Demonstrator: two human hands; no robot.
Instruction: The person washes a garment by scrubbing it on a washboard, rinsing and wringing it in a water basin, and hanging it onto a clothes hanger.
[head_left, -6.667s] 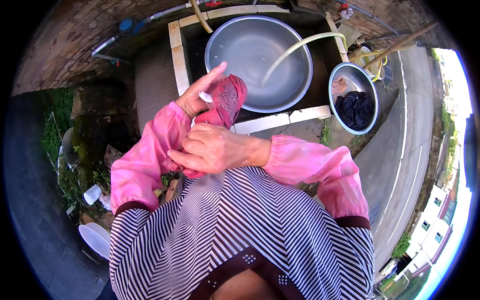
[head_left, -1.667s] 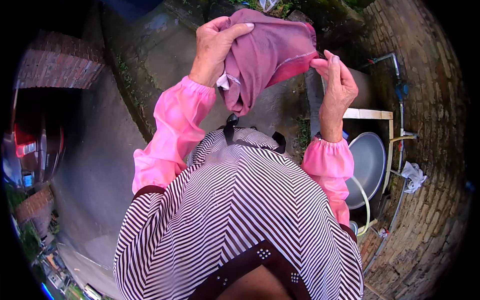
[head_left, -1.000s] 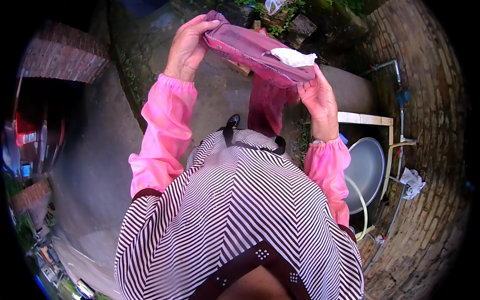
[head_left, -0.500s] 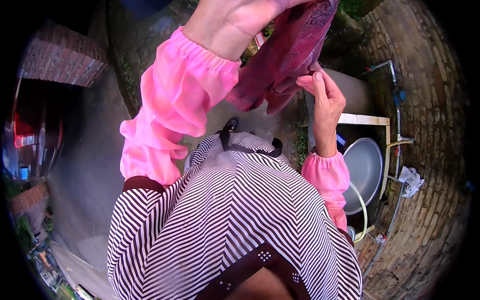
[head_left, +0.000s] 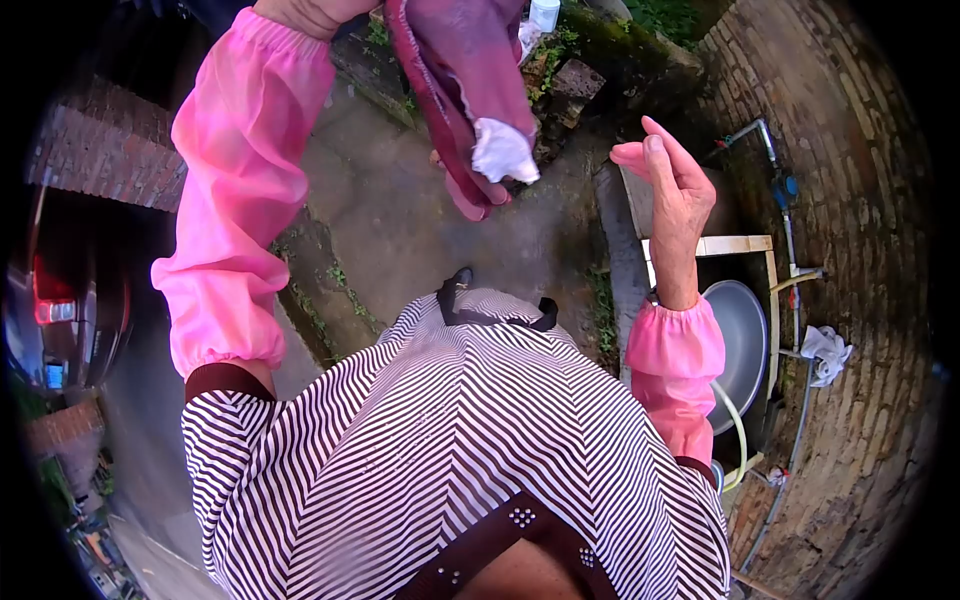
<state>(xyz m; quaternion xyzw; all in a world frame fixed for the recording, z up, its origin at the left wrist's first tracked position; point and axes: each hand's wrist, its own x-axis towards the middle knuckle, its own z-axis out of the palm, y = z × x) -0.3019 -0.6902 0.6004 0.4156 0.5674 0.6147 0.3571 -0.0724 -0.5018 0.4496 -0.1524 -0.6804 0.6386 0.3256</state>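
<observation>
A dark red patterned cloth, which looks like a garment, hangs at the top middle with a white patch at its lower end. My left hand is at the top edge beside the cloth's upper part; the cloth hangs from it, though the fingers are cut off by the frame. My right hand is raised on the right, apart from the cloth. Its fingers are stretched out with the thumb apart, and nothing is in it. Pink sleeve covers are on both forearms.
To the right, a large metal basin stands by a pale frame, with a hose beside it. Pipes and a white rag are along the brick wall. At left are a vehicle and a brick pillar.
My left hand has moved up and left with the cloth. My right hand has come away from the cloth and shifted slightly right. The white patch now shows.
</observation>
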